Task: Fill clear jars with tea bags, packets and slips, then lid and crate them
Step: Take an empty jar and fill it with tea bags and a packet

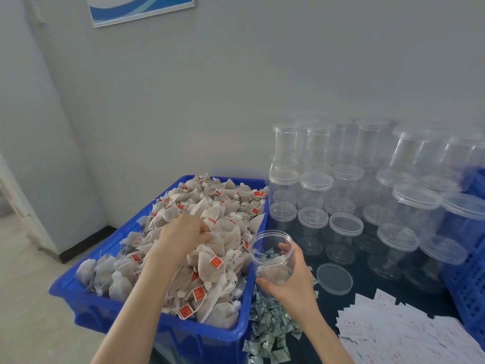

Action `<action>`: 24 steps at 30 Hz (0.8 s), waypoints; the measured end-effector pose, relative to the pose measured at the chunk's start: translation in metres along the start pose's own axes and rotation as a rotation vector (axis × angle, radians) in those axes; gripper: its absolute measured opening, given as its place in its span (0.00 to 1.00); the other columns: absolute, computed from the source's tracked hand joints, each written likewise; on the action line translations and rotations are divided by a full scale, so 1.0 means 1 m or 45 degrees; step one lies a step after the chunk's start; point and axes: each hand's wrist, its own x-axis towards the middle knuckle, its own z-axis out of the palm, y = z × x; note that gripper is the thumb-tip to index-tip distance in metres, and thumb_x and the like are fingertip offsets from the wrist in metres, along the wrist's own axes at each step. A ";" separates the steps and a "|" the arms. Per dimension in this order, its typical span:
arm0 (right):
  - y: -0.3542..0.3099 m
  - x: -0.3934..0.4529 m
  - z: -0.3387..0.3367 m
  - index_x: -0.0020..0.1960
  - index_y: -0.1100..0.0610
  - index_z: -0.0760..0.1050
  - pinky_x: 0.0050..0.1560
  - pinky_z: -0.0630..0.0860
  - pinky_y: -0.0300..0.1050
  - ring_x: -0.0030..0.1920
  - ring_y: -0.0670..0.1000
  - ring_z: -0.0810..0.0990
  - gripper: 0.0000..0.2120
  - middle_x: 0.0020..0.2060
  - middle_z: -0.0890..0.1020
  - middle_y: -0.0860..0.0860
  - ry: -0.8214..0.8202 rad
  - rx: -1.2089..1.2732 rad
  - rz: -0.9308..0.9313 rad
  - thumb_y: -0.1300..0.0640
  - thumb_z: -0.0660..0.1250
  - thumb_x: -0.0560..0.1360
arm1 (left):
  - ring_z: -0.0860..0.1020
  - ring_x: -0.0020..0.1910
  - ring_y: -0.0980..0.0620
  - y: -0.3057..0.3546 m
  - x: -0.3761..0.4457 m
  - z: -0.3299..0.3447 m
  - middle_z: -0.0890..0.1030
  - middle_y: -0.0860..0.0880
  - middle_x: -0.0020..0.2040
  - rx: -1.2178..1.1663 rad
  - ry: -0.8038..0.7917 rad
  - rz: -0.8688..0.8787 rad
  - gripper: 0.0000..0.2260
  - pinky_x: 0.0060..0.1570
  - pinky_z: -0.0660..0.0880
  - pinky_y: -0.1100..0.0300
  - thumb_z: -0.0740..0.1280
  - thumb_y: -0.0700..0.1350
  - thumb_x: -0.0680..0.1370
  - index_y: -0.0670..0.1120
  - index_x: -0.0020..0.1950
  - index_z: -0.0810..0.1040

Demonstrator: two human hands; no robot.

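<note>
Two hands are working in my head view. My left hand [187, 232] is digging into the heap of tea bags [210, 248] in the blue bin [147, 311] at near left, fingers curling around a few bags. My right hand [286, 279] is gripping an open clear jar [273, 256] just right of the bin, above the green packets [270, 329]. A loose lid [334, 279] is lying near right of it; lidded jars [367, 206] are standing farther back, white slips [399, 334] at near right.

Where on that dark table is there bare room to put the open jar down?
A small bare patch lies between the loose lid, the white slips and the green packets. Farther back, lidded jars crowd the table.
</note>
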 end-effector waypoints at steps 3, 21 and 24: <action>-0.001 0.000 -0.001 0.72 0.42 0.62 0.67 0.69 0.43 0.66 0.42 0.71 0.47 0.65 0.72 0.39 -0.004 -0.003 -0.004 0.54 0.84 0.60 | 0.78 0.40 0.58 -0.001 0.004 -0.006 0.81 0.57 0.46 0.024 0.068 -0.030 0.09 0.39 0.77 0.63 0.66 0.53 0.77 0.54 0.54 0.82; 0.002 0.005 0.000 0.72 0.40 0.60 0.63 0.67 0.36 0.67 0.42 0.70 0.48 0.66 0.71 0.40 -0.005 -0.003 0.005 0.53 0.84 0.60 | 0.79 0.40 0.52 0.059 -0.009 -0.060 0.84 0.54 0.44 -0.564 0.871 0.162 0.06 0.35 0.72 0.61 0.64 0.44 0.80 0.50 0.52 0.80; 0.003 0.003 -0.003 0.72 0.41 0.62 0.61 0.69 0.33 0.66 0.41 0.71 0.47 0.65 0.72 0.38 0.025 0.012 -0.018 0.53 0.83 0.60 | 0.79 0.45 0.49 0.088 -0.010 -0.057 0.82 0.53 0.47 -0.342 0.570 0.304 0.09 0.46 0.77 0.53 0.63 0.43 0.79 0.54 0.51 0.81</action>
